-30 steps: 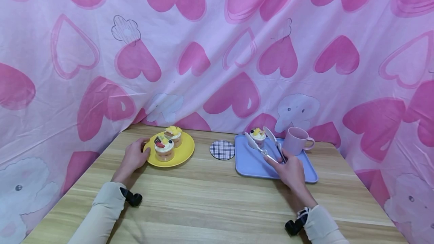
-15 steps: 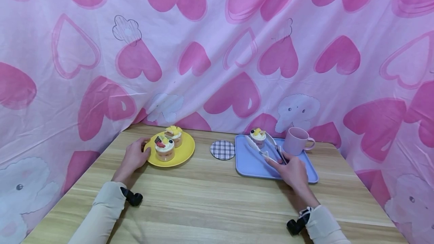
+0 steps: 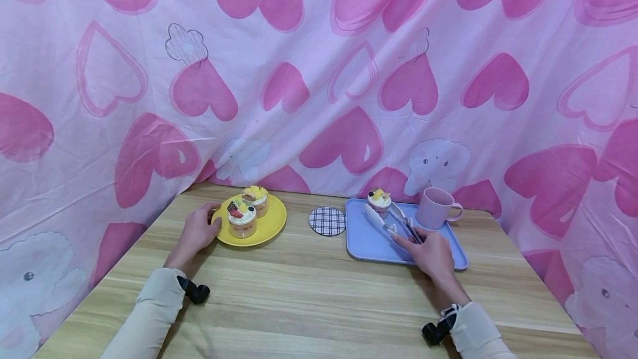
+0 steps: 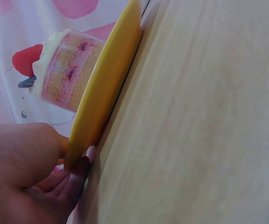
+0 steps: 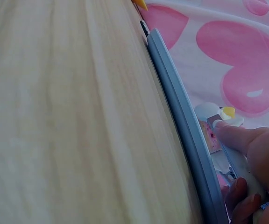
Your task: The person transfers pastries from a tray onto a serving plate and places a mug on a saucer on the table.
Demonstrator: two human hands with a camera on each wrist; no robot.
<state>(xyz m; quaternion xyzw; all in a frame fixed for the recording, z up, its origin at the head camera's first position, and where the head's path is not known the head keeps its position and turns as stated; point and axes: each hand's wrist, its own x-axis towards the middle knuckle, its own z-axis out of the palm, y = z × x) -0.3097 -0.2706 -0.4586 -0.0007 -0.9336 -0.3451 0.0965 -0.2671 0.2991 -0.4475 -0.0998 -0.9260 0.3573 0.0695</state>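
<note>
My left hand (image 3: 201, 229) pinches the near-left rim of a yellow plate (image 3: 274, 226), thumb above and fingers beneath in the left wrist view. On that plate stand two clear dessert cups: a front one (image 3: 242, 227) topped with strawberry and cream, and one behind (image 3: 259, 208) topped with yellow fruit. My right hand (image 3: 432, 254) holds a pair of tongs (image 3: 382, 221) over a light blue tray (image 3: 359, 242). The tong tips lie low at a third dessert cup (image 3: 380, 199), upright at the tray's back left. In the right wrist view, fingers partly hide the tongs and this cup.
A pink mug (image 3: 432, 209) stands on the tray's back right, close beside the right hand, its handle to the right. Between plate and tray lies a round checked coaster (image 3: 327, 221). A pink heart-print cloth (image 3: 319, 71) hangs behind the wooden table (image 3: 299, 298).
The tongs have come down from over the third dessert cup to its sides, their tips drawing a little closer together. My left hand and the plate have stayed put.
</note>
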